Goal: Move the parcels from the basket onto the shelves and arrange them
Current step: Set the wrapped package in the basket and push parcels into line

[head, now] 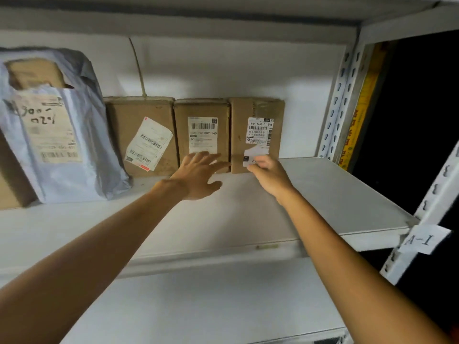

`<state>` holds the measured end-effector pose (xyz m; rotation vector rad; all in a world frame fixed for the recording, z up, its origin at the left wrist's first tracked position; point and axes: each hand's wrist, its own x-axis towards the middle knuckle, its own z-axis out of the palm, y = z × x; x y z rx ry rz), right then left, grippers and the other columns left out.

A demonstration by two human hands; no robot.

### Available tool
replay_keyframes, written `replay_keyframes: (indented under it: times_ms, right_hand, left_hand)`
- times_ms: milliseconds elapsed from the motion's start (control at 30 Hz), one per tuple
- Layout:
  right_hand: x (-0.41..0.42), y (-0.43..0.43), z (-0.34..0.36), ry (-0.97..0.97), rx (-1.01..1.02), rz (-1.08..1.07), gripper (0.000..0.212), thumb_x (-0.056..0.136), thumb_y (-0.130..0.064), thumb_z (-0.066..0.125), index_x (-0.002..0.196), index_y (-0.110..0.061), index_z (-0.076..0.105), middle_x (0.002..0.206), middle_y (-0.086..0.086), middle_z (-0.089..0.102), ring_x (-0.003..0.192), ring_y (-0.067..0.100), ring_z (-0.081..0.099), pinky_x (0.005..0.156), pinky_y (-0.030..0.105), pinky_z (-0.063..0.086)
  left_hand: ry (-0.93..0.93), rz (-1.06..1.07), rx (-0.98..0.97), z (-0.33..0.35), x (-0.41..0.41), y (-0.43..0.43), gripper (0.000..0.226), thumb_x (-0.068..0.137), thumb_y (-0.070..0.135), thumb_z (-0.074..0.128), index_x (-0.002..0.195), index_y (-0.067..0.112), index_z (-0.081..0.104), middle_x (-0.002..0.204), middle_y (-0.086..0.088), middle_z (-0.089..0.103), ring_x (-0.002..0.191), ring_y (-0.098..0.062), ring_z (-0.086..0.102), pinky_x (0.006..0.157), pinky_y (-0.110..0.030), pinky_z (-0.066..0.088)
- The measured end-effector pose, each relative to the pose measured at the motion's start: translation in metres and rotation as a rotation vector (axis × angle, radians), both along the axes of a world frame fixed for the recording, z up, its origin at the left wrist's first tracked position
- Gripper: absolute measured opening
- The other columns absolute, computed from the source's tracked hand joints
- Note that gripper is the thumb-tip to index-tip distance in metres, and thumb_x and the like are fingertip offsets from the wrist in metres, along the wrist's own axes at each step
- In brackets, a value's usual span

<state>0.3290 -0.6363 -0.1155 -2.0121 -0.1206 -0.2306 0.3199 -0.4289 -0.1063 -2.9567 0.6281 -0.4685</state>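
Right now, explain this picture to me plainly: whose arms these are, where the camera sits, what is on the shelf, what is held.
No machine here: a person works with bare hands, and the one camera sits on their head, looking along both arms. On the white shelf three brown boxes stand side by side at the back wall: left box, middle box, right box. A grey mailer bag stands further left. The left hand is open, fingers spread at the foot of the middle box. The right hand pinches a small white slip in front of the right box; whether it is stuck there I cannot tell.
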Motion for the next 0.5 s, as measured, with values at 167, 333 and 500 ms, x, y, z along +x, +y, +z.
replay_keyframes:
  times_ms: [167,333,500]
  right_hand:
    - [-0.048,0.071,0.007,-0.077,-0.305,0.192,0.06,0.091,-0.041,0.062,0.144,-0.02,0.043,0.148,0.004,0.046,0.134,0.023,0.043,0.103,0.03,0.037]
    - [-0.095,0.157,0.011,-0.143,-0.509,0.33,0.071,0.091,-0.051,0.058,0.151,-0.023,0.032,0.155,0.004,0.033,0.14,0.027,0.033,0.111,0.043,0.034]
    - [-0.133,0.244,0.024,-0.186,-0.537,0.486,0.07,0.091,-0.05,0.058,0.149,-0.017,0.035,0.153,0.007,0.036,0.139,0.025,0.034,0.109,0.036,0.033]
  left_hand:
    - [0.083,0.083,-0.181,0.006,-0.061,0.068,0.054,0.095,0.047,0.046,0.145,0.048,0.026,0.156,0.009,0.024,0.142,-0.02,0.012,0.114,-0.046,0.01]
    - [0.056,0.23,-0.245,-0.002,-0.146,0.168,0.054,0.095,0.043,0.049,0.145,0.047,0.028,0.152,0.008,0.034,0.138,-0.024,0.025,0.11,-0.045,0.021]
    - [0.087,0.479,-0.286,0.005,-0.218,0.262,0.052,0.096,0.05,0.043,0.146,0.042,0.029,0.155,0.007,0.028,0.143,-0.024,0.019,0.114,-0.047,0.016]
